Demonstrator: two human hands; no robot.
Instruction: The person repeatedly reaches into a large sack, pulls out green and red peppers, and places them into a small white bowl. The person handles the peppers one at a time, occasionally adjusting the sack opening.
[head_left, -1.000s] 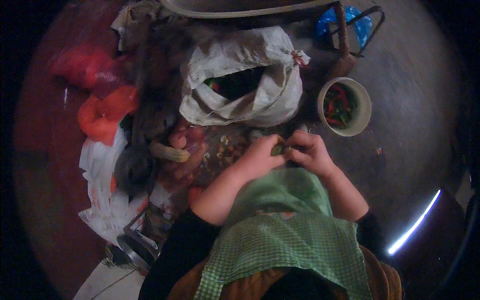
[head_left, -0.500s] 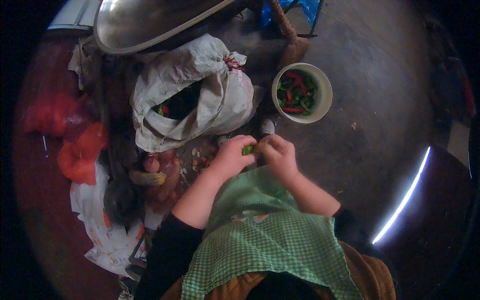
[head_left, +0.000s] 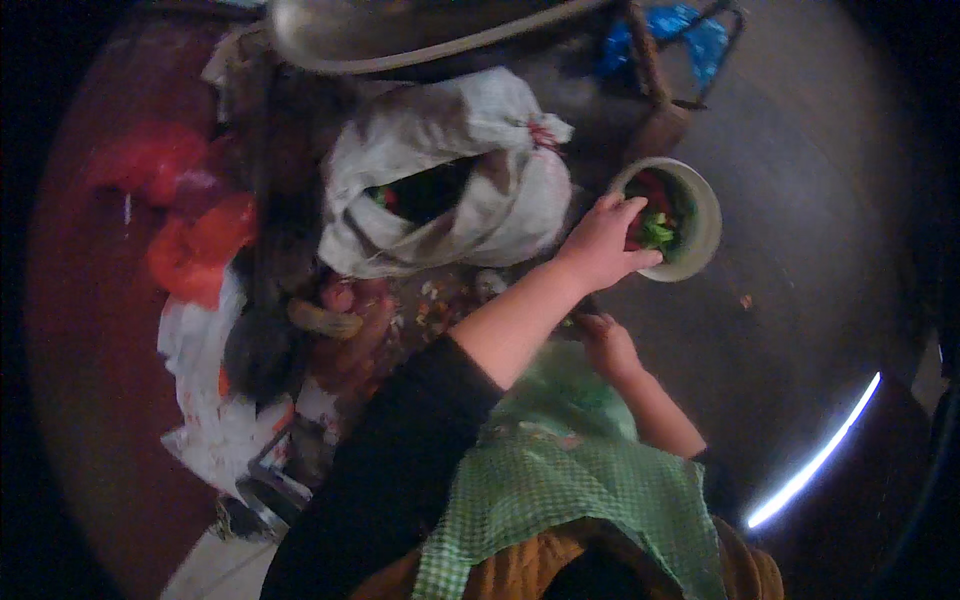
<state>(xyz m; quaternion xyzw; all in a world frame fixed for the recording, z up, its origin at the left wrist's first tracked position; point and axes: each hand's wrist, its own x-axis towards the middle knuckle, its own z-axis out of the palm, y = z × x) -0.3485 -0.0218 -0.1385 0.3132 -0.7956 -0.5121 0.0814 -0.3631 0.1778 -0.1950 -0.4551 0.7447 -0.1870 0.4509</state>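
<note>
My left hand reaches over the left rim of a pale round bucket, thumb and fingers apart. Just beyond the fingertips, bright green pepper pieces show inside the bucket, too blurred to tell whether they still fall. Red pepper strips lie among darker green ones there. Close to my green checked apron, my right hand is closed, its fingers curled and partly smeared. Whatever it may hold is hidden.
A whitish woven sack with a torn opening holds green and red peppers. A large metal basin stands beyond it. Left lie orange-red bags and a white plastic bag. A wooden-handled tool leans behind the bucket.
My left hand has left my right hand, where a green pepper was held, and moved right and forward to the bucket, fingers now apart. The whole view has shifted.
</note>
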